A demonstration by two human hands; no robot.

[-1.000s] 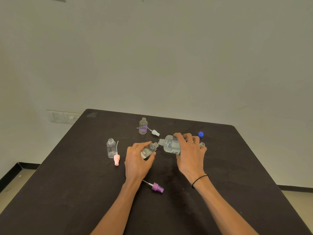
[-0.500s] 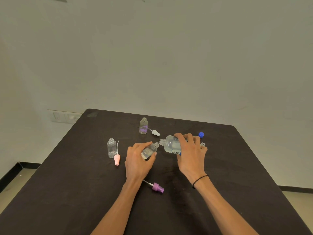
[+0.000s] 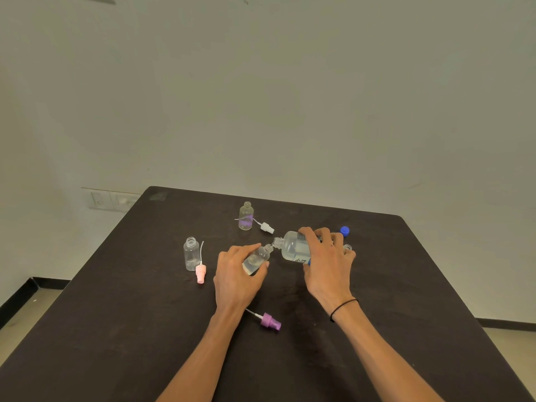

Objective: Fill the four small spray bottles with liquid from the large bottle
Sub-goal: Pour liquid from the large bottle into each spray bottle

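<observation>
Two hands meet at frame centre: the left hand point(image 3: 236, 278) grips a tilted spray bottle point(image 3: 256, 259), and the right hand point(image 3: 326, 256) holds the large bottle point(image 3: 291, 248) tipped neck-to-neck. Pouring looks underway; next, level the large bottle before overflow.

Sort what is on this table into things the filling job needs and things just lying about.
In use: large bottle, tilted in right hand; small bottle in left hand; open small bottles, another behind the right hand.

Lying about: pink sprayer, purple sprayer, white sprayer, blue cap.
</observation>
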